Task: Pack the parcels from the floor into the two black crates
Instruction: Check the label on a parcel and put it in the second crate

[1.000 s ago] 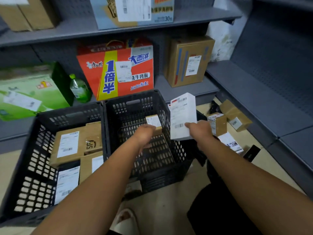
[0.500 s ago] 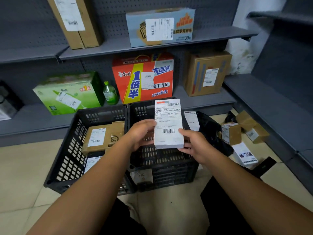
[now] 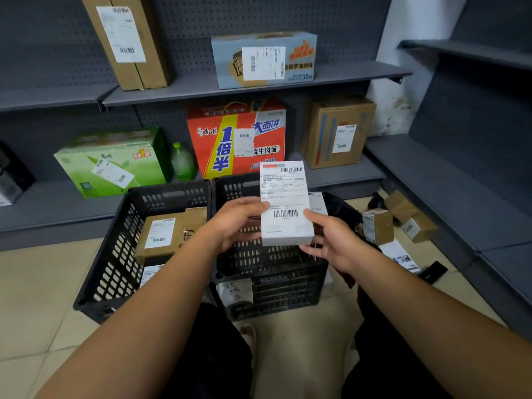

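Observation:
A flat white parcel (image 3: pixel 285 205) with a shipping label and barcodes is held upright over the right black crate (image 3: pixel 276 286). My left hand (image 3: pixel 236 223) grips its left edge and my right hand (image 3: pixel 331 240) grips its lower right edge. The left black crate (image 3: pixel 112 266) holds brown cardboard parcels (image 3: pixel 167 234) with white labels. On the floor to the right lie small brown parcels (image 3: pixel 377 226) (image 3: pixel 417 226) and a flat white packet (image 3: pixel 400 254). Another white parcel (image 3: pixel 318 201) peeks out behind the held one.
Grey shelving runs behind the crates and along the right side. The low shelf carries a green box (image 3: pixel 115 162), a green bottle (image 3: pixel 182 162), a red noodle box (image 3: pixel 239 136) and a brown carton (image 3: pixel 336 131). A black object (image 3: pixel 431 272) lies on the tiled floor.
My left hand left the small parcel in the right crate and joined my right hand on the white parcel, which turned label-up. The view tilted upward.

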A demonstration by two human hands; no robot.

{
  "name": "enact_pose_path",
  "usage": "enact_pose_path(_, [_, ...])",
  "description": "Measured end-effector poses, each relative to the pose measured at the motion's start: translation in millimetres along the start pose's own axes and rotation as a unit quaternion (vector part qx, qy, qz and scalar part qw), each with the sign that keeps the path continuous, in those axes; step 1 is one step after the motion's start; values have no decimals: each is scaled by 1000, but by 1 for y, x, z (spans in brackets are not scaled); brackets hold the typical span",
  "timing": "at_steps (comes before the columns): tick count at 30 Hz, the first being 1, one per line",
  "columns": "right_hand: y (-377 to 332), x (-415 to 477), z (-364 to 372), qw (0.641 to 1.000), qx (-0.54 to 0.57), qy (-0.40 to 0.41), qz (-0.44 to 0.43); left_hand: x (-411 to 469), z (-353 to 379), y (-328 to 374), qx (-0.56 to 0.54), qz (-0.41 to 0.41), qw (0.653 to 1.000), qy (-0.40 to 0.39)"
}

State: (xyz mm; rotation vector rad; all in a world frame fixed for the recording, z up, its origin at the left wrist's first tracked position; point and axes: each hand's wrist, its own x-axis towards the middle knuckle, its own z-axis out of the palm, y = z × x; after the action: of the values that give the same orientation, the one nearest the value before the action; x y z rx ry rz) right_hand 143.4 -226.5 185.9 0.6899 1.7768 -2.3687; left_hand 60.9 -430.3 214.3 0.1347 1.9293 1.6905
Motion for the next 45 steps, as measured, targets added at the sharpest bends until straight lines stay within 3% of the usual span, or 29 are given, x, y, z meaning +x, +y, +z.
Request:
enact_pose_path(7, [-15, 74, 13, 1000, -10, 20, 17, 70, -17, 7, -15, -8, 999, 34])
enact_pose_path(15, [-19, 105, 4, 990, -33, 113, 77, 100, -35, 4, -58, -44, 979, 189])
enact_pose_path(22, [17, 138, -21, 966, -184, 172, 62, 135, -50, -41, -4, -106, 975, 197])
enact_pose_path(25, [27, 166, -25, 928, -337, 155, 29, 154, -59, -59, 37, -152, 967, 199])
enact_pose_path(30, [55, 227, -38, 815, -564, 130, 18, 219, -72, -96, 74, -215, 953, 200])
enact_pose_path(35, [97, 273, -59, 712, -692, 120, -7, 295, -76, -144, 55, -251, 944, 205])
enact_pose_path(37, [105, 278, -64, 713, -687, 136, -47, 319, -77, -161, 32, -261, 945, 196])
enact_pose_path(40, [107, 281, -65, 754, -639, 136, -69, 343, -76, -175, 11, -261, 944, 200])
enact_pose_path(45, [108, 281, -67, 749, -643, 140, -80, 374, -74, -204, 7, -267, 942, 204])
